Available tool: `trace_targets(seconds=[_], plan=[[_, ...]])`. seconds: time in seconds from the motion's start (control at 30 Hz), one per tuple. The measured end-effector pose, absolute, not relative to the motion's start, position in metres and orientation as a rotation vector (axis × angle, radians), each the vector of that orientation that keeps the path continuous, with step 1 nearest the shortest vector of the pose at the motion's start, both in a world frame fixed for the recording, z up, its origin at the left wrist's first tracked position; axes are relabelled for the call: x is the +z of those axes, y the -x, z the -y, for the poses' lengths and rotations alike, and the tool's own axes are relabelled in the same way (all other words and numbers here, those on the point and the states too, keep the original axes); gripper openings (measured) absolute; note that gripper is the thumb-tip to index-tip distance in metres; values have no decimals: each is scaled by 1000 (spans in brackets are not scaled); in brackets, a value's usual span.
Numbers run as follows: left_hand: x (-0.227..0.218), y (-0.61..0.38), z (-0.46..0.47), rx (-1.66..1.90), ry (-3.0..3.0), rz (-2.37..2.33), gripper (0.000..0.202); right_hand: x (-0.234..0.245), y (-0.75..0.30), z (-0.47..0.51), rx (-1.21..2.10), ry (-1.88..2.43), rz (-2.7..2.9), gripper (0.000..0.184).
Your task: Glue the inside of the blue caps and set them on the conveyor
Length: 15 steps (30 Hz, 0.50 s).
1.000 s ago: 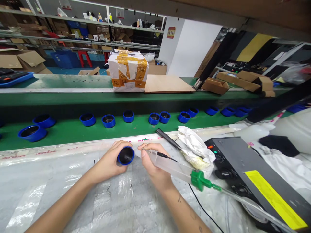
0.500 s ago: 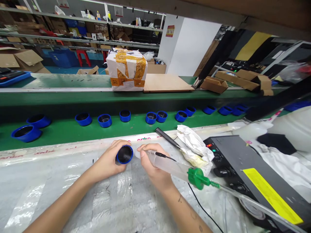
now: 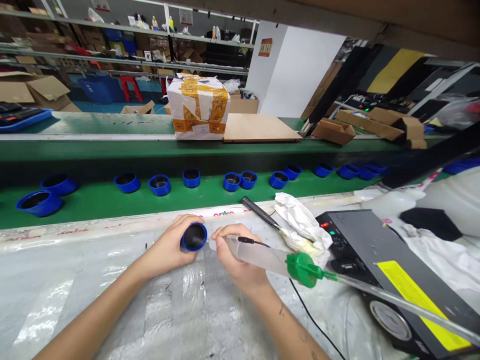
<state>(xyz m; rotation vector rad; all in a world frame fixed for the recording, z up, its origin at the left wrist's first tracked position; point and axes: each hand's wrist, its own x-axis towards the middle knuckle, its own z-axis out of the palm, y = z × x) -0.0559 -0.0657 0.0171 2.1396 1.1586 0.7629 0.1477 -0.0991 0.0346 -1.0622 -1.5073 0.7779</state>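
Observation:
In my left hand (image 3: 176, 245) I grip a round blue cup-like part (image 3: 194, 236) with a dark inside, its opening tilted toward me and to the right. My right hand (image 3: 240, 260) is wrapped around a translucent dispensing syringe (image 3: 264, 257), whose green cap (image 3: 305, 270) joins a clear air hose. The syringe's pale tip points left, close to the right rim of the blue part; whether they touch I cannot tell. A thin black cable with a plug lies along the syringe barrel.
Several similar blue parts (image 3: 160, 185) stand along the green conveyor belt (image 3: 93, 202) beyond the bench. To the right are a black-handled tool (image 3: 258, 212), crumpled white cloth (image 3: 303, 225) and a grey dispenser controller (image 3: 375, 260) with a gauge. A taped box (image 3: 198, 107) sits farther back.
Both hands keep nearly the same pose. The syringe's green cap end has shifted slightly left, and the view has moved a little.

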Motion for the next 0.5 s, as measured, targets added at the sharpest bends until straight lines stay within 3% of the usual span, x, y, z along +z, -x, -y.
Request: trace_targets(seconds=[0.5], plan=[[18,57,66,759,-2112,-1130,51,36,-143,101,838,1034,1488,4]])
